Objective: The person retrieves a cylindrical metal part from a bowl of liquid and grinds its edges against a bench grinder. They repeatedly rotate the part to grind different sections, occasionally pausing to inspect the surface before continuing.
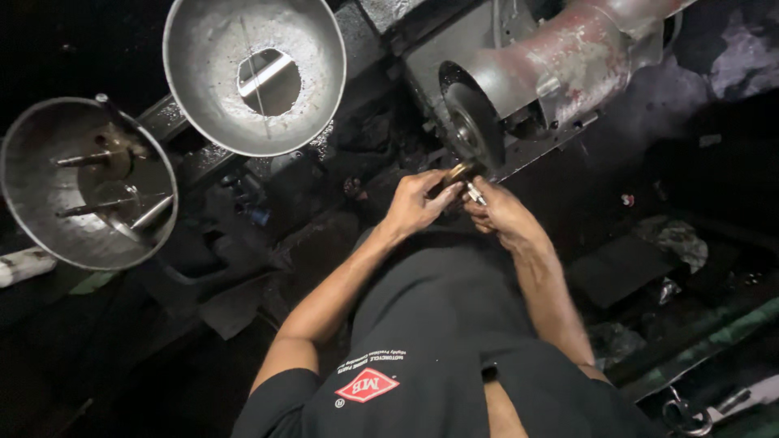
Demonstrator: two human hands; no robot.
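Both your arms reach forward and converge in front of your chest, elbows bent and spread wide, forearms bare below short dark sleeves. Your left hand (414,204) is turned palm inward, fingers curled and thumb pressed toward the fingertips in a pinch. Your right hand (499,212) sits just beside it, knuckles up, fingers folded under, its thumb and forefinger pinched close to the left hand's fingertips. The two hands look to be touching at the fingertips, though the dim light makes that hard to confirm.
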